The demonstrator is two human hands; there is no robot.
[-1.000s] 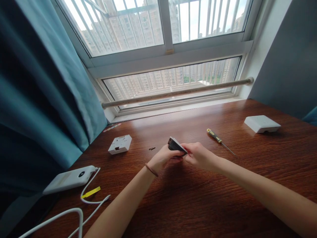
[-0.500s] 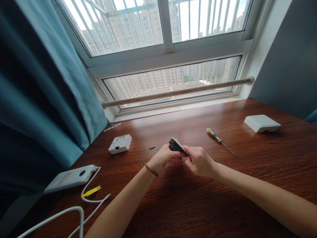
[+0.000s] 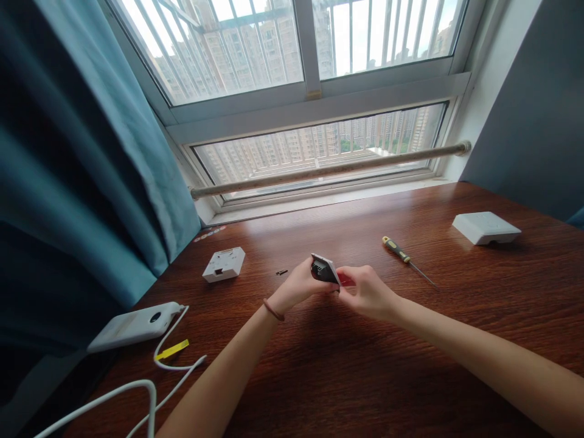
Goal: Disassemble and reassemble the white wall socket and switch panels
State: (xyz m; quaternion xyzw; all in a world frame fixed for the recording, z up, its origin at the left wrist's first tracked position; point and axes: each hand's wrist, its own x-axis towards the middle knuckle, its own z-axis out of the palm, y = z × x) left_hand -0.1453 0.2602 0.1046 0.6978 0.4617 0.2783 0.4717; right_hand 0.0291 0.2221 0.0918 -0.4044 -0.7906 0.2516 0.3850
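Note:
A small panel [image 3: 323,270] with a white face plate and a black back is held tilted above the table, black side towards me. My left hand [image 3: 297,286] is closed around its left and lower side, thumb along the near edge. At the panel's right end, my right hand [image 3: 368,293] has its thumb and bent fingers closed on the edge; the fingertips are partly hidden behind it. A couple of small brass-coloured screws [image 3: 281,272] lie on the table left of my left hand. Right of my right hand lies a yellow-and-grey screwdriver [image 3: 396,250], its shaft pointing towards me.
On the wooden table [image 3: 347,377] stand a white box [image 3: 232,263] with a square opening at left and another white box [image 3: 486,227] at far right. A white power bank [image 3: 132,327] with a white cable [image 3: 182,380] and yellow tag [image 3: 173,350] lies at lower left, near the blue curtain [image 3: 150,231].
The panel has turned in my hands, so more of its black back shows. My right-hand fingers have shifted along its right edge.

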